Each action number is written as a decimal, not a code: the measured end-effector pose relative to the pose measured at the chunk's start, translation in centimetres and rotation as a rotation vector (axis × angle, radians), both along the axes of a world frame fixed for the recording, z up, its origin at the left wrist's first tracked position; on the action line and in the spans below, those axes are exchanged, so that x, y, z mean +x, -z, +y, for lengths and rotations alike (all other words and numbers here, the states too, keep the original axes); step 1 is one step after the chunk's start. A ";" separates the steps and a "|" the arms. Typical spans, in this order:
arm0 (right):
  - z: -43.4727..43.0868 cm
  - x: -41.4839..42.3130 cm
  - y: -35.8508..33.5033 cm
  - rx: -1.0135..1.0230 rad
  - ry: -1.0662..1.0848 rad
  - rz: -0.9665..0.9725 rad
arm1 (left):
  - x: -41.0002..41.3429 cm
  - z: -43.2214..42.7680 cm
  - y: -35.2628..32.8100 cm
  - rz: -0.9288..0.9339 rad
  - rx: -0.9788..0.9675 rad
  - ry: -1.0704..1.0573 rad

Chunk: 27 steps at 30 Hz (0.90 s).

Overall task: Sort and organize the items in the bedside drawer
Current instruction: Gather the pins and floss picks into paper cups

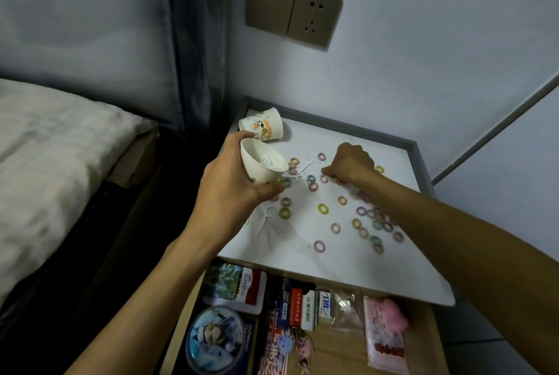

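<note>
The bed lies well to the left of your left hand. A second cup lies on its side just beyond that hand, on the white top. The socket is on the wall high above the gap between your hands.

White picks lie on the top just beside your left wrist, with more between the two hands. Coloured rings are scattered between the hands and along your right forearm, which covers some of them. The drawer stands open, nearer to you than both hands. It holds a round tin beside your left forearm, packets in the middle and a pink packet below your right forearm.

Your left hand grasps the cup from the side, raised off the top and tilted with its mouth toward your right hand. White picks show inside it.

Your right hand is knuckles-up, with its fingers curled down to the top among the rings. I cannot tell whether those fingers pinch anything.
</note>
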State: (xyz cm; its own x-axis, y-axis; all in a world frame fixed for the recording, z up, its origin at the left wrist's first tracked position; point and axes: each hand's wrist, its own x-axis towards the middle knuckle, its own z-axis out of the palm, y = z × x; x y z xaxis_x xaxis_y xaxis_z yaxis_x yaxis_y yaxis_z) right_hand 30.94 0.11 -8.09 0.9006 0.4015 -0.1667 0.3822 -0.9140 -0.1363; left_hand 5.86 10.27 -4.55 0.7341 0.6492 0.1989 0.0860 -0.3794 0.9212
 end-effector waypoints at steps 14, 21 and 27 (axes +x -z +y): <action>0.2 -0.7 0.8 -0.230 -0.161 -0.099 | -0.4 0.0 -0.3 0.011 -0.008 -0.003; -0.7 1.0 -0.2 0.256 -0.332 -0.092 | -0.5 0.2 -0.3 0.012 -0.003 -0.017; 1.3 1.6 0.2 0.053 -0.674 -0.116 | -0.4 0.2 -0.3 0.032 0.000 -0.021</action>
